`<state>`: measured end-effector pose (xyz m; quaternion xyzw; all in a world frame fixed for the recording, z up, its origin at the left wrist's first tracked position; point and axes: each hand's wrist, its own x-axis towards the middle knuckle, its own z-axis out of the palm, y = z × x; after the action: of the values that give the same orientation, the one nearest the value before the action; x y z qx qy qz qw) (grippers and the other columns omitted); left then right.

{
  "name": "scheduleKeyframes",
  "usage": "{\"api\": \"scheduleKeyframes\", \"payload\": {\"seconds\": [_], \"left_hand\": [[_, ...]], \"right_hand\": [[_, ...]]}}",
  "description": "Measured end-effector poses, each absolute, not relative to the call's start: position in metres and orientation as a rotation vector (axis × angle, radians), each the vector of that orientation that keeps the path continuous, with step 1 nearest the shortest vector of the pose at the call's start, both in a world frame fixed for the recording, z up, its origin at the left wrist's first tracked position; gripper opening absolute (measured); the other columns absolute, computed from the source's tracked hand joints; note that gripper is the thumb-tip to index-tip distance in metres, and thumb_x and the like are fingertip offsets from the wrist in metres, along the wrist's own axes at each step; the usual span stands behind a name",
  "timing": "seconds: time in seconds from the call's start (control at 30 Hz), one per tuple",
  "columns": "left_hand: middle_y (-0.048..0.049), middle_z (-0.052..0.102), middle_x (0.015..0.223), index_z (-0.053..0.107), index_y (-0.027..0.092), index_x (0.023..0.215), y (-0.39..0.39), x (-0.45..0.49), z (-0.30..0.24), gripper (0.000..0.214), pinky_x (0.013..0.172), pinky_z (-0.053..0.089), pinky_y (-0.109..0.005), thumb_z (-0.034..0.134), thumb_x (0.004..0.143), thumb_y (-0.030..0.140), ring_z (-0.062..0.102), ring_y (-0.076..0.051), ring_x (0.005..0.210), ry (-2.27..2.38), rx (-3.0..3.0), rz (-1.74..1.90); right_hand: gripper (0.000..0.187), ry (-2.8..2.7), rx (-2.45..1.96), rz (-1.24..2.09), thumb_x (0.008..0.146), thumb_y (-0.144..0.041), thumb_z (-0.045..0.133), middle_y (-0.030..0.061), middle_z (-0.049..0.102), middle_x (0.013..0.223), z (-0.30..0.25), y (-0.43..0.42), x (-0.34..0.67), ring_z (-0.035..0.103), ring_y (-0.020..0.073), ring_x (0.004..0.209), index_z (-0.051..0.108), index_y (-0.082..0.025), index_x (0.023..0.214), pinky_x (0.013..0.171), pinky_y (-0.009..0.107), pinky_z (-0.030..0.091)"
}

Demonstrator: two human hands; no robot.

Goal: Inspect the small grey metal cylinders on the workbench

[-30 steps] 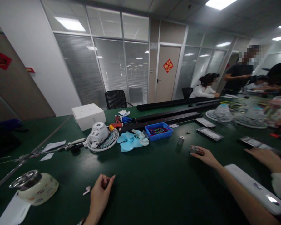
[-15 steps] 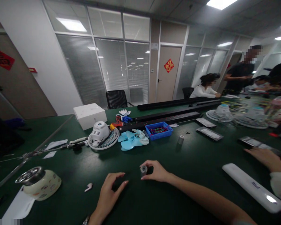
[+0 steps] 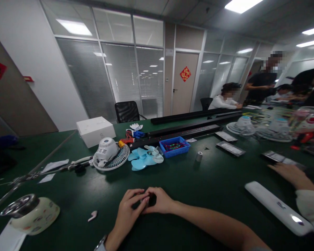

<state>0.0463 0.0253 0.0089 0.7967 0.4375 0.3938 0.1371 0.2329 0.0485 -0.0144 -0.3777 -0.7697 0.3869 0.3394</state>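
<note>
Both my hands meet low in the middle of the head view, above the green table (image 3: pixel 199 184). My right hand (image 3: pixel 161 200) keeps its thumb and fingers curled round a small metal cylinder, now almost wholly covered by fingers. From the other side, my left hand (image 3: pixel 128 207) pinches at the same spot, its fingertips touching those of my right. A similar small metal cylinder (image 3: pixel 199 157) stands upright farther back. To the left of my left hand lies a white earbud (image 3: pixel 93 215).
Behind my hands are light-blue fan blades (image 3: pixel 142 158), a white fan head (image 3: pixel 106 151) and a blue bin (image 3: pixel 174 150) of wires. A cream pot (image 3: pixel 38 218) is at left. At right, a co-worker's hand (image 3: pixel 288 172) rests near a long white case (image 3: pixel 277 207).
My right hand has moved left with the cylinder, and my left hand has closed in to meet it. The view has shifted slightly to the right.
</note>
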Motion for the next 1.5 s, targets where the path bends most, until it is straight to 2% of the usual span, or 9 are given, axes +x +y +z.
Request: {"api": "scheduleKeyframes", "payload": {"seconds": [0.33,0.53,0.67,0.97,1.13,1.23,1.37,1.5], "left_hand": [[-0.0046,0.070,0.085,0.077,0.028,0.084,0.025,0.037,0.023,0.026,0.076,0.052,-0.033,0.059,0.085,0.047,0.060,-0.021,0.086,1.319,2.246,1.177],[-0.0042,0.070,0.087,0.077,0.033,0.089,0.027,0.000,0.000,0.034,0.081,0.050,-0.038,0.059,0.078,0.061,0.058,-0.024,0.088,1.516,2.179,1.128],[-0.0047,0.068,0.080,0.077,0.034,0.091,0.031,-0.009,-0.019,0.041,0.075,0.049,-0.037,0.056,0.077,0.066,0.057,-0.023,0.082,1.571,2.159,0.922],[-0.0041,0.064,0.072,0.075,0.032,0.101,0.032,-0.006,-0.019,0.048,0.071,0.047,-0.035,0.055,0.077,0.067,0.056,-0.023,0.077,1.574,2.165,0.808],[-0.0040,0.068,0.081,0.071,0.029,0.109,0.027,-0.007,-0.012,0.047,0.076,0.048,-0.035,0.052,0.082,0.062,0.058,-0.022,0.081,1.566,2.118,0.905],[-0.0038,0.070,0.086,0.074,0.027,0.097,0.025,-0.009,-0.009,0.044,0.080,0.047,-0.035,0.046,0.086,0.059,0.059,-0.022,0.084,1.590,2.068,0.959],[-0.0028,0.065,0.072,0.066,0.021,0.065,0.024,-0.009,-0.008,0.052,0.074,0.046,-0.032,0.041,0.088,0.060,0.058,-0.020,0.076,1.636,2.021,1.014],[-0.0022,0.061,0.068,0.061,0.021,0.061,0.025,-0.008,-0.008,0.051,0.071,0.045,-0.031,0.039,0.088,0.057,0.055,-0.020,0.072,1.619,1.998,1.048]], "right_hand": [[0.054,-2.036,-0.990,1.024,0.056,-0.051,0.081,0.0007,0.068,0.089,-0.005,0.046,0.236,0.062,0.0162,0.084,0.066,-0.019,0.097,0.075,0.027,0.046],[0.056,-2.069,-1.040,1.071,0.058,-0.052,0.080,0.0009,0.068,0.097,0.005,0.043,0.237,0.062,0.0163,0.089,0.066,-0.020,0.101,0.082,0.029,0.045],[0.056,-2.064,-1.065,1.083,0.057,-0.052,0.080,0.0004,0.068,0.097,0.007,0.043,0.238,0.061,0.0161,0.089,0.065,-0.021,0.101,0.082,0.029,0.045],[0.056,-2.061,-1.051,1.074,0.057,-0.051,0.081,0.0014,0.068,0.095,0.004,0.043,0.236,0.062,0.0168,0.088,0.066,-0.020,0.100,0.079,0.029,0.046],[0.052,-2.038,-1.055,1.082,0.062,-0.047,0.079,0.0018,0.069,0.098,0.008,0.041,0.242,0.062,0.0164,0.089,0.065,-0.020,0.104,0.082,0.030,0.048],[0.048,-1.977,-1.079,1.068,0.066,-0.042,0.077,0.0028,0.068,0.100,0.010,0.045,0.264,0.063,0.0160,0.090,0.064,-0.020,0.106,0.080,0.029,0.049],[0.043,-1.869,-1.254,0.844,0.070,-0.042,0.074,0.0046,0.068,0.096,0.003,0.058,0.325,0.063,0.0168,0.085,0.064,-0.017,0.103,0.078,0.031,0.050],[0.043,-1.711,-1.473,0.546,0.072,-0.045,0.069,0.0063,0.069,0.092,-0.010,0.073,0.410,0.064,0.0194,0.083,0.063,-0.016,0.104,0.080,0.036,0.051]]}}
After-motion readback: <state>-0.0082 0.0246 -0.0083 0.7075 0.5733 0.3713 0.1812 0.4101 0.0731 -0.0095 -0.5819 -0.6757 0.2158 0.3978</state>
